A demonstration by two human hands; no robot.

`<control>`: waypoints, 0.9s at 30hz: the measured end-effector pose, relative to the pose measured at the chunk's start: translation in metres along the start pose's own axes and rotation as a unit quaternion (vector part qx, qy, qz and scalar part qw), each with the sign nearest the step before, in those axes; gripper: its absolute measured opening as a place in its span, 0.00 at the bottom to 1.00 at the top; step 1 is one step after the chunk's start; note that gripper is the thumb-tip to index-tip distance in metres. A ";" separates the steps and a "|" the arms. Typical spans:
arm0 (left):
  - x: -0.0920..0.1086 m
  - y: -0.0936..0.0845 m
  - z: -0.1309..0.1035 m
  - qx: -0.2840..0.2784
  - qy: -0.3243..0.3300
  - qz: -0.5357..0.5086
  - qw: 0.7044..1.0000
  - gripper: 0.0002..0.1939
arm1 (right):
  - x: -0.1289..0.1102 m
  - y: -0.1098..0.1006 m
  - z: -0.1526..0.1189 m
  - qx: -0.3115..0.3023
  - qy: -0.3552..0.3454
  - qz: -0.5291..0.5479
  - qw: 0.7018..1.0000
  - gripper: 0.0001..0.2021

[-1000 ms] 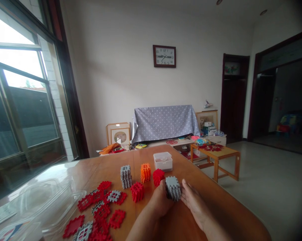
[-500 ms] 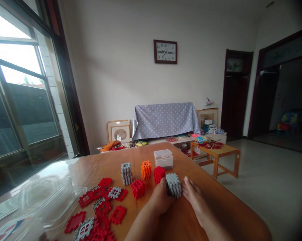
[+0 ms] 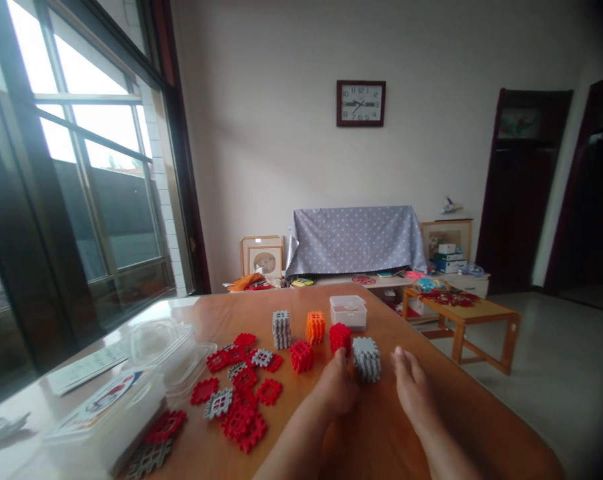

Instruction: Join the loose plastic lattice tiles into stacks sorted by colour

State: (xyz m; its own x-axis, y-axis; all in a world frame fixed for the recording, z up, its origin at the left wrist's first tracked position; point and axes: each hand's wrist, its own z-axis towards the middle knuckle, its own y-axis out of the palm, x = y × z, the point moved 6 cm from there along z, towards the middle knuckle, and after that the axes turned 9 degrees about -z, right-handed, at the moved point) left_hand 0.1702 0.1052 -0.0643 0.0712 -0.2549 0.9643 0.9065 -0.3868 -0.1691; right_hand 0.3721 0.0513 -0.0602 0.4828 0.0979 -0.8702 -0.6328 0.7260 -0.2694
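Observation:
A stack of grey notched plastic tiles (image 3: pixel 367 360) stands on the wooden table between my two hands. My left hand (image 3: pixel 339 388) is just left of this stack, thumb up, fingers partly hidden, holding nothing that I can see. On the other side my right hand (image 3: pixel 409 380) is apart from the stack, its fingers stretched out. Behind my left hand stands a red tile stack (image 3: pixel 340 339). Farther left are another red stack (image 3: pixel 301 357), an orange stack (image 3: pixel 315 327) and a taller grey stack (image 3: pixel 282 329).
Loose red and grey tiles (image 3: pixel 244 407) lie heaped on the left half of the table (image 3: pixel 291 407). Clear plastic containers (image 3: pixel 106 413) sit at the far left. A small clear box (image 3: pixel 348 313) stands behind the stacks. The table's right edge drops to the floor, near a low wooden table (image 3: pixel 456 313).
Both hands have moved away from the grey stack, which stays on the table. The view has turned left, so everything appears farther right.

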 end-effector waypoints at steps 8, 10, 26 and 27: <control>0.054 -0.049 -0.093 0.030 0.088 0.194 0.977 0.33 | -0.007 -0.016 -0.012 0.071 -0.057 0.045 0.995 0.33; 0.067 -0.070 -0.119 0.050 0.121 0.233 0.964 0.28 | -0.011 -0.016 -0.018 0.066 -0.062 0.026 0.996 0.33; 0.064 -0.191 -0.184 0.250 0.057 0.376 0.890 0.17 | -0.125 0.097 -0.127 -0.252 -0.117 0.047 0.960 0.18; 0.061 -0.195 -0.184 0.272 0.058 0.368 0.887 0.17 | -0.128 0.105 -0.128 -0.268 -0.110 0.048 0.956 0.18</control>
State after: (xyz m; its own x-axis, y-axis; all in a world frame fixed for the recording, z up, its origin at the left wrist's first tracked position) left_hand -0.0788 0.0020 -0.0098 0.7131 -0.3628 0.5999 0.7006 0.3996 -0.5911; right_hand 0.1663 0.0277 -0.0302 0.4860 0.3297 -0.8094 -0.8709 0.2602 -0.4169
